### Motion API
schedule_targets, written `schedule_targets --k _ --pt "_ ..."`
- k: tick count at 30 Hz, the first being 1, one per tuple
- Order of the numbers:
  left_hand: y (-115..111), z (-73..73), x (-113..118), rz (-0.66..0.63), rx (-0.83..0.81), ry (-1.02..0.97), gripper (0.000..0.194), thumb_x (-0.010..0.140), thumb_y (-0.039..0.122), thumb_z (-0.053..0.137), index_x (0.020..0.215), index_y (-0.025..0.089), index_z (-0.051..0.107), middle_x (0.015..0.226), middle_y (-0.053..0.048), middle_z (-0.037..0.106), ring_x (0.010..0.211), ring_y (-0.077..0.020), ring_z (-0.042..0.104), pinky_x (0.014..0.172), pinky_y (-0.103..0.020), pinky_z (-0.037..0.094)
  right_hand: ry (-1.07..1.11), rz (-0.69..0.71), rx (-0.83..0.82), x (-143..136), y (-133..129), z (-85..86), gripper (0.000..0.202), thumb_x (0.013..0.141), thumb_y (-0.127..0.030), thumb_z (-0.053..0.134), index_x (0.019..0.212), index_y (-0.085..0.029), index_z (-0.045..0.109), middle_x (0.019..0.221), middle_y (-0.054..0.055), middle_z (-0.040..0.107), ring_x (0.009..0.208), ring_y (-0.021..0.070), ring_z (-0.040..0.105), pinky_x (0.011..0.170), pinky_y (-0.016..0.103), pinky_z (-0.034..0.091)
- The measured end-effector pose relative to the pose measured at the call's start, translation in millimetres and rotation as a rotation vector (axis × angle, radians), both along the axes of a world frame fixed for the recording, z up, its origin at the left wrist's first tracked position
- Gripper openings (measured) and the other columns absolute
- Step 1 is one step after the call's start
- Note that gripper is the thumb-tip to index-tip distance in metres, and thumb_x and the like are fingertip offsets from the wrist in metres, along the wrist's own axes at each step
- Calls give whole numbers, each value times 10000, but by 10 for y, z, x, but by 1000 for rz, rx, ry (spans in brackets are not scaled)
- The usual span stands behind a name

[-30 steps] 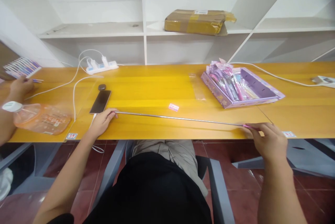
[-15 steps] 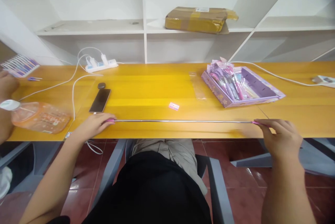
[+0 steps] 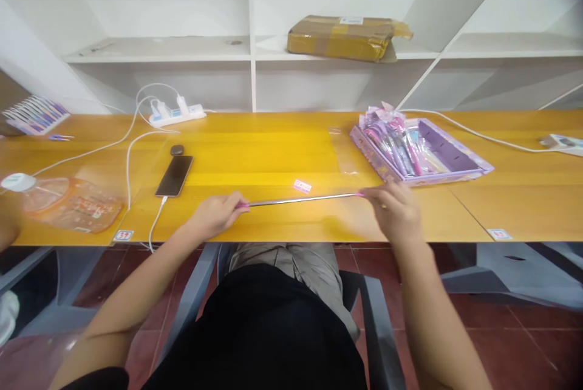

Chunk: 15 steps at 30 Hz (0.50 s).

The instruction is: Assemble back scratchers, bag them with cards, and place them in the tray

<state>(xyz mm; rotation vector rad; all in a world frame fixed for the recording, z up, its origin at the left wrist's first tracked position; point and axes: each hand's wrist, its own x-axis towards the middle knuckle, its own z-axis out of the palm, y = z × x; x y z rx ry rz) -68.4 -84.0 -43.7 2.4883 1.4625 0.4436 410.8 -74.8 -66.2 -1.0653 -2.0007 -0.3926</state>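
Note:
A thin silver telescopic rod [image 3: 300, 200] with pink ends stretches level between my hands, just above the table's front part. My left hand [image 3: 218, 215] pinches its pink left end. At the other end, my right hand [image 3: 395, 211] has its fingers closed on the pink tip. Just behind the rod lies a small pink-and-white label [image 3: 302, 186]. Beyond my right hand stands a purple tray [image 3: 460, 177] holding several plastic-wrapped pink and purple items [image 3: 405, 144].
A phone [image 3: 175, 175] on a white cable lies left, a small dark object [image 3: 177, 150] behind it. Further left are an orange bottle [image 3: 75, 203] and part of another person's arm. A power strip [image 3: 177, 114] sits at the back; a cardboard box [image 3: 341, 37] rests on the shelf.
My hands have come closer together, the right moving left and the left moving right. The rod between them is much shorter. The other person's hand at far left has moved mostly out of view.

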Motion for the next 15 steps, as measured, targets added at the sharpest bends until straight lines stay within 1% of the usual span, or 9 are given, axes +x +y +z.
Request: schedule_targets --k 1,3,5,6,9,15 --pt "55 -23 166 -28 -16 -11 333 1132 525 533 1183 231 681 1189 -123 867 1021 -295 845 840 -365 621 -32 62 7 -259 40 21 175 1101 -220 663 1049 -281 818 917 71 791 809 244 660 746 409 500" --pt "151 -55 426 -37 -32 -48 286 1137 487 539 1168 230 660 1203 -126 862 1035 -292 842 836 -362 617 -70 65 20 -729 81 49 238 1119 -148 601 1124 -266 807 930 73 769 809 236 617 748 406 474" --pt "214 -76 571 -47 -52 -84 234 1131 451 565 1166 232 638 1227 -121 857 1063 -291 837 840 -356 611 -96 104 57 -1079 84 55 242 1125 -119 584 1173 -244 786 936 73 760 802 230 578 740 402 456" --pt "231 -86 605 -51 -61 -95 215 1129 438 573 1167 235 629 1234 -117 855 1066 -288 836 838 -352 608 -114 120 67 -1198 80 51 237 1127 -114 583 1191 -236 776 954 76 762 811 230 570 743 401 453" --pt "239 -111 606 -52 -83 -80 199 1135 433 565 1179 247 620 1221 -101 856 1028 -275 835 810 -340 594 -167 149 75 -1369 72 12 219 1129 -100 581 1186 -216 759 1015 89 765 862 230 575 782 394 466" --pt "238 -155 551 -39 -123 -17 214 1144 439 549 1215 255 634 1183 -92 850 1015 -280 827 807 -347 591 -235 170 94 -1425 121 -72 196 1133 -110 589 1103 -195 764 889 70 697 861 235 565 802 384 463"
